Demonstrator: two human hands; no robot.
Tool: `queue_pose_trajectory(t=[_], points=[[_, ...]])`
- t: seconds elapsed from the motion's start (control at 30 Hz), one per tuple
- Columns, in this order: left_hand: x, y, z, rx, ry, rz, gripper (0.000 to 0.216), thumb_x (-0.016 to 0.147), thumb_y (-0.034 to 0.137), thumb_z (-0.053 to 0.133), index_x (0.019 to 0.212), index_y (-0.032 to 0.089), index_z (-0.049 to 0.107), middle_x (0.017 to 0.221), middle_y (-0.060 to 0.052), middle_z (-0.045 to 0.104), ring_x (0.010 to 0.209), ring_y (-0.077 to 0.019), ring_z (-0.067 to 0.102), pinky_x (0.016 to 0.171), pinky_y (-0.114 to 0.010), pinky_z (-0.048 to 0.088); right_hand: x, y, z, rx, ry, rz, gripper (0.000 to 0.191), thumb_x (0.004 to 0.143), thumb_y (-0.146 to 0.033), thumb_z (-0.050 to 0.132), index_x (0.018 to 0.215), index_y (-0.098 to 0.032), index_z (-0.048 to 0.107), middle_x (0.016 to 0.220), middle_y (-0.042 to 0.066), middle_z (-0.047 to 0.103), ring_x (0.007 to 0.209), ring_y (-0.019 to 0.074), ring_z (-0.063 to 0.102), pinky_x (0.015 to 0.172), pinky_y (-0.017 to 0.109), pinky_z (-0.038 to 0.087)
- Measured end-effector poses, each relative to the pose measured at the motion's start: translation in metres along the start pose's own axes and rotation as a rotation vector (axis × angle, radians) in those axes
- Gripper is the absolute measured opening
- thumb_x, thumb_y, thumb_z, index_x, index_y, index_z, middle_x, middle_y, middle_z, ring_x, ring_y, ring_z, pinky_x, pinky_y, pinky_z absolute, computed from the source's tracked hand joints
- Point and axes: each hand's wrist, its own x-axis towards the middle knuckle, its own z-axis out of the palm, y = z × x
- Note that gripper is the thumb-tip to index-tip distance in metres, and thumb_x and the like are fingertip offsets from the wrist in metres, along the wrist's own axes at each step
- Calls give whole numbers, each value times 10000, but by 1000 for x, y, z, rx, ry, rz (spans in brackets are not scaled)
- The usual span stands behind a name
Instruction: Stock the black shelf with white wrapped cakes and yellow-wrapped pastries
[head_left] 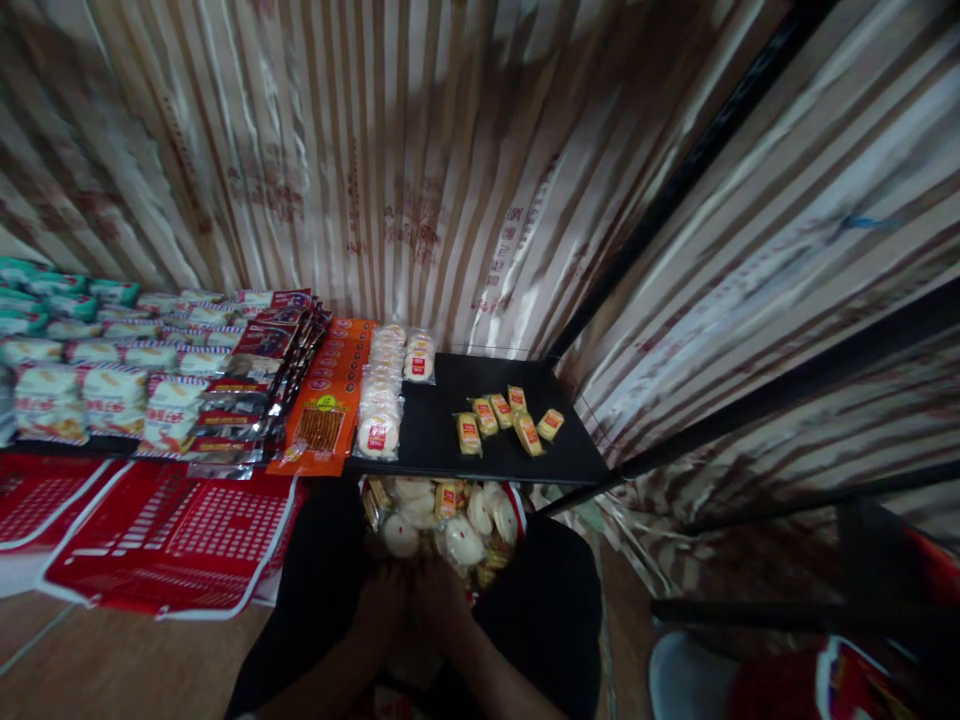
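My left hand (381, 592) and my right hand (438, 592) are side by side, low between my dark-trousered knees. Both are at the near part of a container (520, 512) filled with packaged snacks. Round white rice crackers (463, 541) in clear wrappers and small yellow-wrapped snack packs (447, 500) lie in it, just beyond my fingers. It is dark there, so my fingers blur together and I cannot make out whether they hold anything. On the black shelf (435, 440) above sit several loose yellow snack packs (528, 434) and rows of wrapped white crackers (379, 432).
Left along the shelf are an orange snack bag (322, 425), stacked dark red packets (262, 345), white bags (112, 395) and green packs (67, 300). Red baskets (202, 540) stand below. Black metal poles (697, 425) cross at right before striped sheeting (450, 180).
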Motion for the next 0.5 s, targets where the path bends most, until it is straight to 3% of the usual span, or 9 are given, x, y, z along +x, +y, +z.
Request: queue_pose_trajectory(t=[0.3, 0.5], points=[[-12, 5, -10, -36, -56, -7, 401, 844, 23, 327, 1133, 122, 586, 1175, -157, 577, 1073, -259, 549, 818, -340, 445, -14, -3, -13, -4, -36, -72, 277, 784, -13, 480, 948, -71, 696, 959, 202, 686, 937, 278, 636, 834, 390, 468], [-20, 9, -1, -111, -157, -37, 433, 810, -13, 335, 1161, 74, 572, 1198, -181, 570, 1095, -278, 542, 841, -355, 453, -24, -7, -10, 24, -102, -104, 271, 762, 21, 463, 847, -71, 704, 860, 197, 701, 813, 266, 667, 688, 344, 490]])
